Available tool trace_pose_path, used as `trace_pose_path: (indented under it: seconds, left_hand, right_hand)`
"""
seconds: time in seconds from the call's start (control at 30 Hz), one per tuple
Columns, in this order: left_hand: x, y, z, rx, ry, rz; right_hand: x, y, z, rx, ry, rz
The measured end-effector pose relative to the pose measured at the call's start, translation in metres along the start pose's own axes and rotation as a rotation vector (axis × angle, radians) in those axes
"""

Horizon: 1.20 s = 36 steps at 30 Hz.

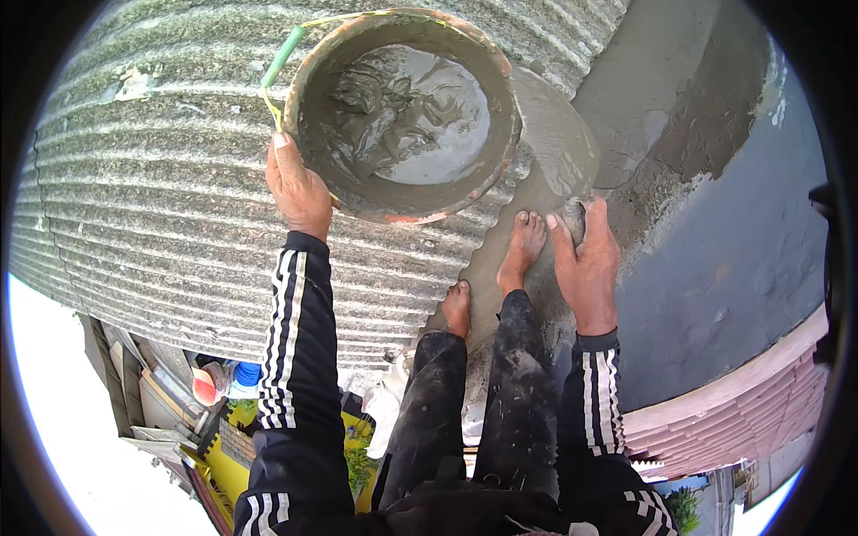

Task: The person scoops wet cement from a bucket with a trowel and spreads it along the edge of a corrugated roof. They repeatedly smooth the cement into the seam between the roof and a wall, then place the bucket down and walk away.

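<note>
A round bucket [416, 216] with a mortar-crusted rim leans over the corrugated roof in front of me. Wet grey mortar [407, 116] fills its inside. My left hand [302, 189] grips the near-left rim, thumb on the yellow cord of the handle. A green sleeve [283, 56] sits on that cord. To the right of the bucket, my right hand [587, 263] is closed round the handle of a trowel. The trowel's blade [556, 134] is coated in wet mortar and lies close to the bucket's right side; its exact contact is unclear.
Corrugated roofing [152, 205] spreads to the left. My bare feet [521, 246] stand on a narrow mortar-covered strip beside it. A smooth grey surface [724, 277] borders the right, with pink roof tiles [742, 402] beyond. Below left, a yellow structure [234, 460] lies lower down.
</note>
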<state>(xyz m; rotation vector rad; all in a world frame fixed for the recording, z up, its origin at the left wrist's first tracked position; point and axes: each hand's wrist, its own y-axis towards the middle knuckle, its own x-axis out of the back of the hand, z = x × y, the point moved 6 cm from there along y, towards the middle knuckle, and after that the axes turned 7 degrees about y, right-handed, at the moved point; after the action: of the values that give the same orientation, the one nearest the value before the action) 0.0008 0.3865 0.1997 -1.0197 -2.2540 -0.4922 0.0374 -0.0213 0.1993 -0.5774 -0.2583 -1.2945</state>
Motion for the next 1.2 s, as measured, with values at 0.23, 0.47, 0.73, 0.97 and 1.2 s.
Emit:
trace_pose_path:
  seconds: [0.23, 0.47, 0.73, 0.97, 1.2]
  left_hand:
    - [-0.01, 0.004, -0.02, 0.112, -0.375, 0.023]
    - [-0.011, 0.003, -0.016, 0.079, -0.429, 0.052]
    - [-0.012, 0.004, -0.017, 0.103, -0.425, 0.043]
    - [-0.011, 0.003, -0.001, -0.006, -0.251, -0.035]
    - [0.002, 0.01, 0.028, -0.128, 0.326, -0.001]
  right_hand:
    - [-0.08, 0.049, 0.111, 0.434, -0.676, 0.245]
    - [-0.151, 0.049, 0.116, 0.464, -0.593, 0.203]
    - [-0.141, 0.015, 0.095, 0.172, -0.178, 0.234]
    - [-0.122, -0.007, 0.06, 0.045, 0.533, 0.147]
    - [-0.072, -0.021, -0.028, 0.056, 0.344, -0.323]
